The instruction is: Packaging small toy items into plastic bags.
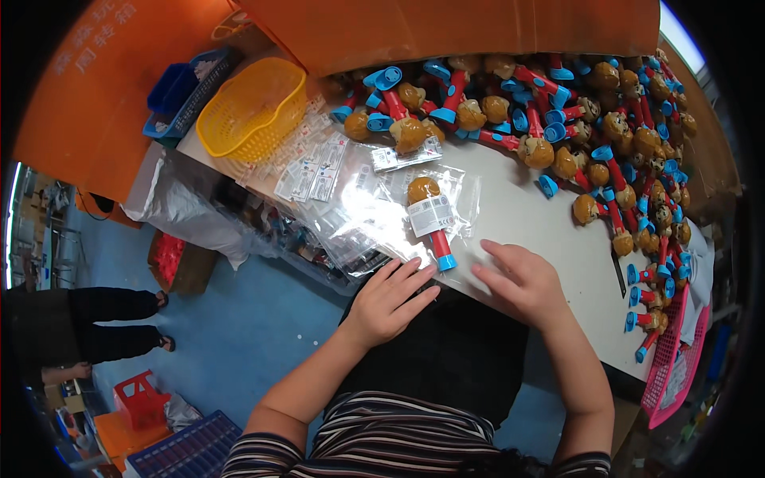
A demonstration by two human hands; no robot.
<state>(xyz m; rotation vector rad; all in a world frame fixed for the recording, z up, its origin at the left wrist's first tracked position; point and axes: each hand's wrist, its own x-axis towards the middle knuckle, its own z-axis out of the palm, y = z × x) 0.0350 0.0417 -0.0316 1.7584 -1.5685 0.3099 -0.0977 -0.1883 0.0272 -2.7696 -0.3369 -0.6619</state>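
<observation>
A toy with a round brown head, red stem and blue foot lies on the table's near edge. A white printed card covers its middle, and clear plastic shows around and under it. My left hand is just below the blue foot at the edge, fingers spread and palm down. To the right of the foot, my right hand hovers with fingers apart, holding nothing. Flat clear bags are spread left of the toy, with small printed leaflets beyond them.
Many similar toys are heaped at the back and right, against orange board. A yellow basket stands at the back left and a pink basket at the right edge. Another person's legs show on the left.
</observation>
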